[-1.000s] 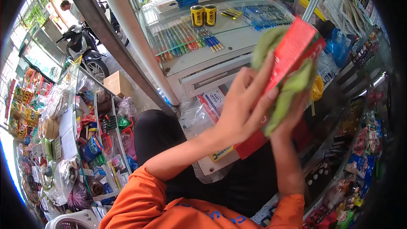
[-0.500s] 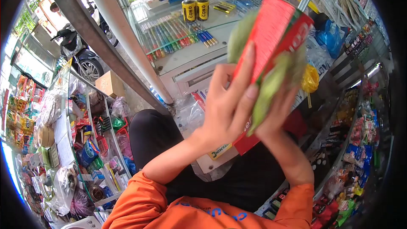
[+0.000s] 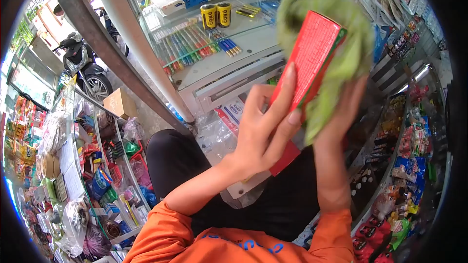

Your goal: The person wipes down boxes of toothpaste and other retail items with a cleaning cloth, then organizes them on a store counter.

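My left hand [image 3: 263,129] grips a long red box [image 3: 312,58] with green edges and small print on the side facing me. The box is tilted, its upper end pointing away from me. Behind and to the right of it, my right hand [image 3: 343,109] has a green cloth [image 3: 351,34] bunched against the box. Motion blurs the cloth and my right hand, and the cloth covers some of the fingers. Below my left hand, a red carton [image 3: 287,158] shows partly above my lap.
Two yellow-black batteries [image 3: 208,17] stand on a glass display case [image 3: 195,75] with rows of pens inside. Crowded shelves of packets flank me on both sides. A cardboard box [image 3: 119,103] sits at left, near a metal post [image 3: 117,48]. A motorbike [image 3: 92,75] is parked outside.
The red box has turned so its printed narrow side faces me. The green cloth and my right hand have shifted up and right around it. The view has tilted slightly.
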`<state>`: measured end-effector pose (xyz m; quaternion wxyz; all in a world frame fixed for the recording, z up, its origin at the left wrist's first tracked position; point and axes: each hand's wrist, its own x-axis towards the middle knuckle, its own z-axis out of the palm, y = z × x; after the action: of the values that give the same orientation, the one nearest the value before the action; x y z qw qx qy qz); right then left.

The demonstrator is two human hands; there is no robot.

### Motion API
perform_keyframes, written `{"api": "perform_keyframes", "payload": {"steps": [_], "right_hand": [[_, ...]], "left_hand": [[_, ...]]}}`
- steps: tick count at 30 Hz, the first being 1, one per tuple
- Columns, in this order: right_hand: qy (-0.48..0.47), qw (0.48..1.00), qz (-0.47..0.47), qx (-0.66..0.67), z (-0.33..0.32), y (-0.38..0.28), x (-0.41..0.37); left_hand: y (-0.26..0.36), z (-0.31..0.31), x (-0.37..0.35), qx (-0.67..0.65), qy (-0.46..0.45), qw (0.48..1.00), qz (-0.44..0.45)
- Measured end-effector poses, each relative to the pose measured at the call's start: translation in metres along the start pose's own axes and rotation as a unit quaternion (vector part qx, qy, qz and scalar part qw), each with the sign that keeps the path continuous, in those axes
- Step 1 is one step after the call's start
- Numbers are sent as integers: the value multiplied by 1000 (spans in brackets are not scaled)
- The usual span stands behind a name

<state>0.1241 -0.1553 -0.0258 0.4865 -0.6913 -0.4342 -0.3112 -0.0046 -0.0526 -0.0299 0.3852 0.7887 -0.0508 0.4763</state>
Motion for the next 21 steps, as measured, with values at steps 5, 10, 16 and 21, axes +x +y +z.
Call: {"api": "perform_keyframes", "payload": {"steps": [5, 10, 16, 21], "right_hand": [[8, 920, 195, 340, 6, -60, 5], [-133, 931, 66, 333, 12, -46, -50], [7, 965, 139, 224, 4, -56, 13], [-31, 957, 132, 256, 22, -54, 16]], "left_hand": [[-7, 1, 6, -50, 66, 996, -42], [-20, -24, 23, -14, 111, 992, -50], [-9, -10, 11, -45, 25, 999, -13], [-24, 3, -4, -19, 16, 1000, -2]]}}
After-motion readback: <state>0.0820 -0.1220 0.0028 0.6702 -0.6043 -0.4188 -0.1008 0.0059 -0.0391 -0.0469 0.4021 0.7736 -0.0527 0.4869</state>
